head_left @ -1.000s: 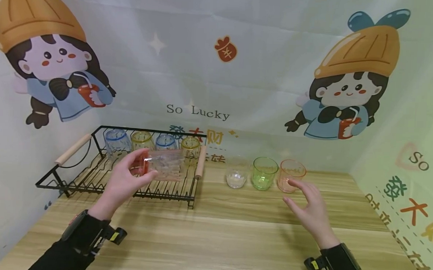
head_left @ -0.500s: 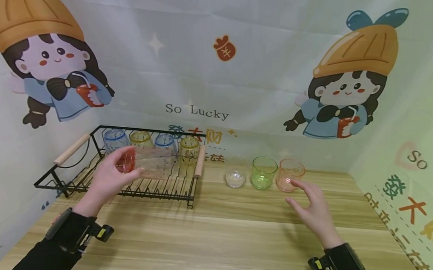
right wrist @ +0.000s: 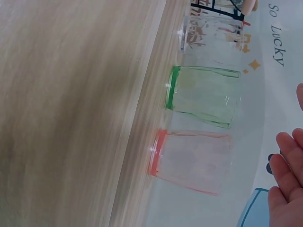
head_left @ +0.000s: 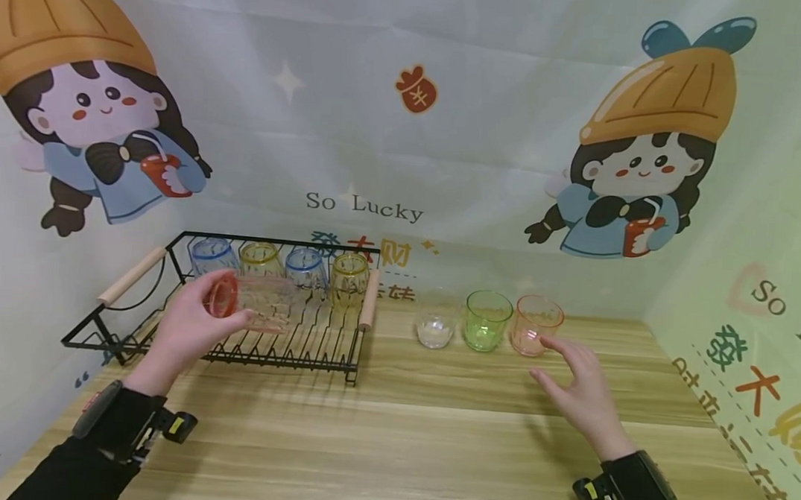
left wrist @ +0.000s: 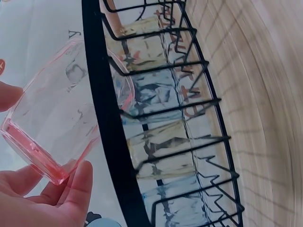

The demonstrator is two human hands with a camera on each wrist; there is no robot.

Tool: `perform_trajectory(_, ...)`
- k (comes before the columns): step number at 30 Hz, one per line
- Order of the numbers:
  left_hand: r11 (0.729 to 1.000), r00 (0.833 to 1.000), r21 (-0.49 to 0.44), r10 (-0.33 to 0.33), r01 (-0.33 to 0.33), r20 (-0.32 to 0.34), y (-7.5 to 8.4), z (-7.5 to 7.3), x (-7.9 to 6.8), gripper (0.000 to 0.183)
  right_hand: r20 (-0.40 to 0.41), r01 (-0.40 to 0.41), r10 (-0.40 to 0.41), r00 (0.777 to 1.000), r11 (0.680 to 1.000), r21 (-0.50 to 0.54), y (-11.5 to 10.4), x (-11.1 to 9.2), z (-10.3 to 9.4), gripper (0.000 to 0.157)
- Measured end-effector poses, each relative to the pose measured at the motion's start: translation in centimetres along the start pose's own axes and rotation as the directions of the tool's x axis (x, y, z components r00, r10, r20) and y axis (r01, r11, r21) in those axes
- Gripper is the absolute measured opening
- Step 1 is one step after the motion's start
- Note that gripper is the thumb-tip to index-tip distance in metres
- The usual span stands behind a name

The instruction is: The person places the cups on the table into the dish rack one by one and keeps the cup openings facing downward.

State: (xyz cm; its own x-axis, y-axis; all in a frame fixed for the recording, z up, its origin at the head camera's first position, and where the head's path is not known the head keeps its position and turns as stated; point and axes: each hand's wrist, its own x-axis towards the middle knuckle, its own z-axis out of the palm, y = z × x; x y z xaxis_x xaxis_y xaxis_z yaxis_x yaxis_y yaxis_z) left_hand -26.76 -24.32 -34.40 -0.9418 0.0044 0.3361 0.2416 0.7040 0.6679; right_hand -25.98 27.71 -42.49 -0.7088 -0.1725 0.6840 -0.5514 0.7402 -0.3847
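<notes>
My left hand (head_left: 188, 319) grips a pink-tinted drinking glass (head_left: 267, 304) by its red base end. The glass lies sideways in the air, mouth to the right, over the black dish rack (head_left: 281, 364). In the left wrist view, thumb and fingers pinch the base of this glass (left wrist: 57, 109) beside the rack's bar. My right hand (head_left: 579, 384) holds nothing, thumb and fingers spread apart, close in front of an upright pink glass (head_left: 536, 327) on the table. To its left stand a green glass (head_left: 488, 321) and a clear glass (head_left: 435, 326).
Along the rack's back row, blue glasses (head_left: 214, 255) and yellow glasses (head_left: 351, 274) stand upside down. Wooden handles (head_left: 134, 277) cap both rack ends. A printed cloth (head_left: 352, 128) hangs behind the wooden table (head_left: 392, 451) and at its sides.
My left hand has carried the pink glass leftward over the rack, uncovering more of the yellow glass at the right end. The right hand has shifted very slightly to the right.
</notes>
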Motion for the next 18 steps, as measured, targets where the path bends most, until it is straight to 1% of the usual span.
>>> perform_trajectory(4,1.000,1.000,0.012,0.000,0.000,0.011,-0.7,-0.3,0.2,0.078,0.000,-0.002,0.002,1.000,1.000,-0.014,0.0,0.0,-0.1,0.051)
perform_trajectory(7,0.998,0.999,0.046,-0.032,0.031,0.022,-1.3,-0.4,0.4,0.077,0.002,0.001,-0.001,1.000,1.000,-0.022,0.1,0.0,-0.1,0.051)
perform_trajectory(11,0.996,0.998,0.083,-0.041,0.038,0.038,-1.6,-1.2,0.7,0.077,0.006,0.001,-0.001,1.000,1.000,-0.028,0.2,0.0,-0.2,0.051)
perform_trajectory(14,0.995,0.999,0.096,-0.033,0.028,0.044,-1.7,-2.2,1.0,0.078,0.007,-0.001,0.001,1.000,0.999,-0.035,0.4,0.0,-0.2,0.051)
perform_trajectory(16,0.991,0.998,0.125,-0.056,0.051,0.035,-2.3,-2.5,1.3,0.078,0.008,0.001,0.000,1.000,0.999,-0.040,0.5,0.0,-0.2,0.051)
perform_trajectory(18,0.988,0.997,0.141,-0.065,0.058,0.046,-3.1,-2.9,1.8,0.079,0.012,0.005,-0.005,1.000,0.999,-0.042,0.6,0.0,-0.2,0.051)
